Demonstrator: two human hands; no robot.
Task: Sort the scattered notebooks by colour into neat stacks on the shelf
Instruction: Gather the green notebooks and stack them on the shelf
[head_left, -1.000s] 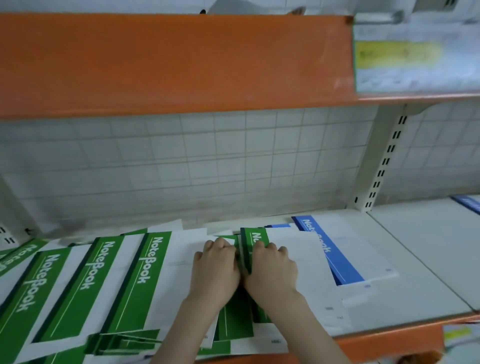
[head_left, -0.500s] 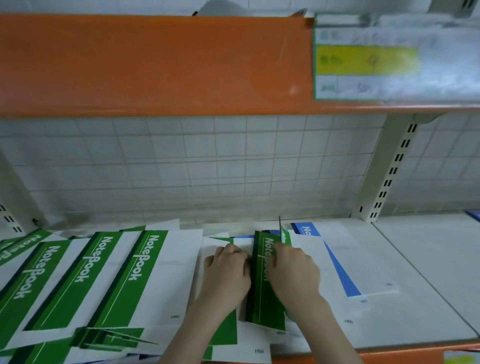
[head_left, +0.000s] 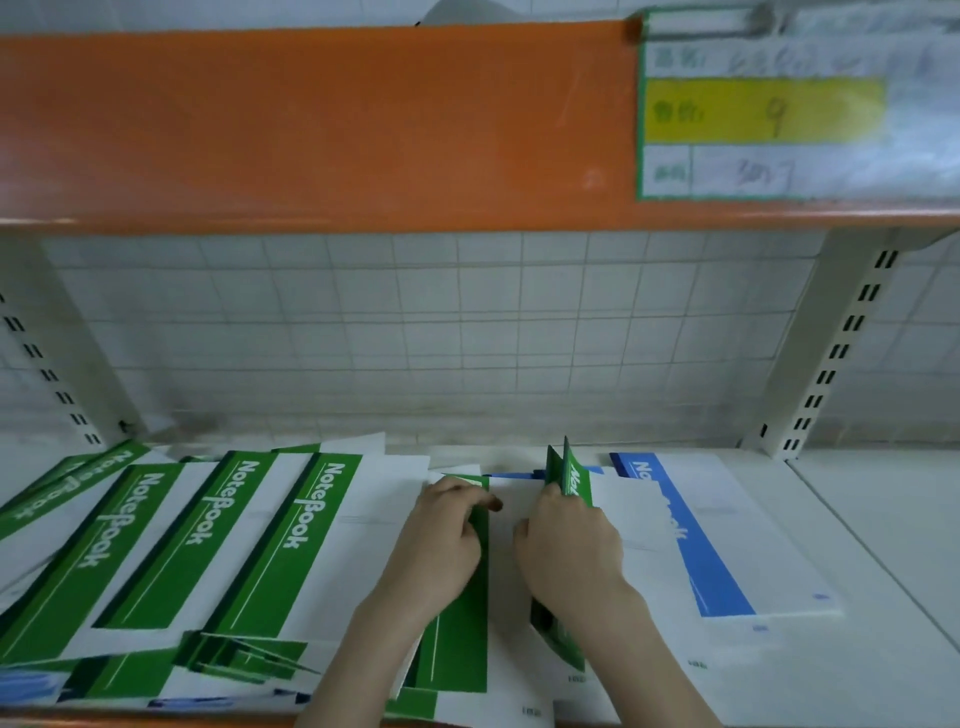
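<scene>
**Green notebooks lifted on edge, mid-shelf**

While my left hand (head_left: 441, 540) rests with curled fingers on a flat green notebook (head_left: 465, 639), my right hand (head_left: 569, 545) grips green notebooks (head_left: 569, 475) tilted up on edge. Fanned green copies (head_left: 156, 540) lie left; a blue notebook (head_left: 722, 535) lies right on the white shelf (head_left: 883, 545).

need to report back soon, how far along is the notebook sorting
Early to midway. Done: several green notebooks already lie together on the left, but fanned, not squared. In hand: the right hand grips a few green notebooks tilted up on edge, while the left hand rests on another green one. Left: a blue notebook lies partly under white covers, and no neat stack exists yet.
</scene>
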